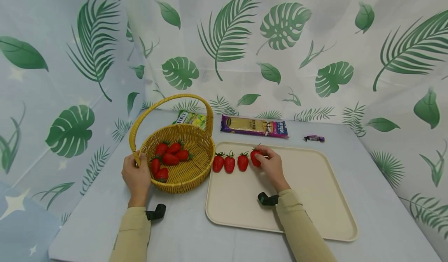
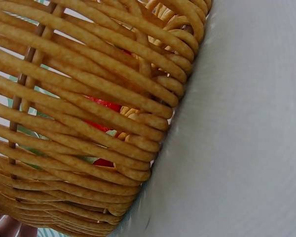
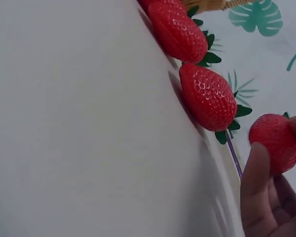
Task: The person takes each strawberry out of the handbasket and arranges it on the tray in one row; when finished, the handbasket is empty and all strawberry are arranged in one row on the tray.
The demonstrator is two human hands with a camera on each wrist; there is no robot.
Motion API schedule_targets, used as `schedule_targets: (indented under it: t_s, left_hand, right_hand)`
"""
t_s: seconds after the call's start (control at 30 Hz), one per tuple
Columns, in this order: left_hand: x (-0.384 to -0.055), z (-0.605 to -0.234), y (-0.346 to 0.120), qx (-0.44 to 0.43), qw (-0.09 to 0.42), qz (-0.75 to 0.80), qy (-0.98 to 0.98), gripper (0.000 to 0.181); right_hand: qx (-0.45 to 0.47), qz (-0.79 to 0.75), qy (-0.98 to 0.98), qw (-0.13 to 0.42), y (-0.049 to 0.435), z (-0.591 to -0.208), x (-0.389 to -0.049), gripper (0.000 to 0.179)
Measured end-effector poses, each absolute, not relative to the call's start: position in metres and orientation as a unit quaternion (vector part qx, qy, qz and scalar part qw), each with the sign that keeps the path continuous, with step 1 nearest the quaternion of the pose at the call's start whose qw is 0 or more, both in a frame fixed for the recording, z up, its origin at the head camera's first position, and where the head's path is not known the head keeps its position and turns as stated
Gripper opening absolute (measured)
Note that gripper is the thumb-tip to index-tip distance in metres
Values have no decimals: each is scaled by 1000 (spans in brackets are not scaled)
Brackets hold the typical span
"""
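Note:
My left hand (image 1: 137,176) grips the left side of a yellow wicker basket (image 1: 196,182) where its arched handle meets the rim. Several red strawberries (image 1: 170,159) with green leaves lie inside, mostly toward the left. Through the weave in the left wrist view, bits of red show behind the basket wall (image 2: 79,118). Over the beige tray (image 1: 245,211), my right hand (image 1: 272,164) pinches a strawberry (image 3: 276,140) between thumb and fingers. Just left of it, three more strawberries (image 1: 229,163) stand in a row along the tray's far left part, leaves pointing away from me.
Behind the tray lies a long purple-and-gold packet (image 1: 253,126). A green packet (image 1: 190,118) sits behind the basket, partly hidden by it. A small purple wrapped candy (image 1: 314,138) is at the back right. Leaf-printed cloth (image 1: 238,40) hangs behind the table.

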State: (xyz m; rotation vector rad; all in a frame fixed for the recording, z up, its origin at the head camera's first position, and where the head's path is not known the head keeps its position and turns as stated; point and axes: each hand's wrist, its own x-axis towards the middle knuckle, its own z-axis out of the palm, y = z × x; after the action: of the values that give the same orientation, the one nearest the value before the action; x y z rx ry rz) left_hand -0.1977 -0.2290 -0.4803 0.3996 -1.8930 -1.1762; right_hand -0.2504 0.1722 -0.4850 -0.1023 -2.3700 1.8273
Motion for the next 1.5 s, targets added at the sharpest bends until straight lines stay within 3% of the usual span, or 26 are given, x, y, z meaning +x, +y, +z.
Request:
schedule_targets:
  t_s: [0.27, 0.83, 1.27, 1.5]
  left_hand:
    - [-198, -482, -229, 161, 419, -470, -760, 29]
    - [-197, -480, -229, 159, 426, -470, -756, 27]
    - [-197, -480, -229, 161, 426, -468, -757, 26]
    - [-197, -479, -228, 159, 424, -469, -759, 24]
  right_hand:
    - [-58, 582, -811, 23, 176, -493, -253, 32]
    - [-41, 565, -824, -1, 169, -493, -249, 28]
    - [-69, 573, -817, 2, 170, -491, -247, 24]
    - [-80, 557, -826, 31, 171, -489, -246, 23]
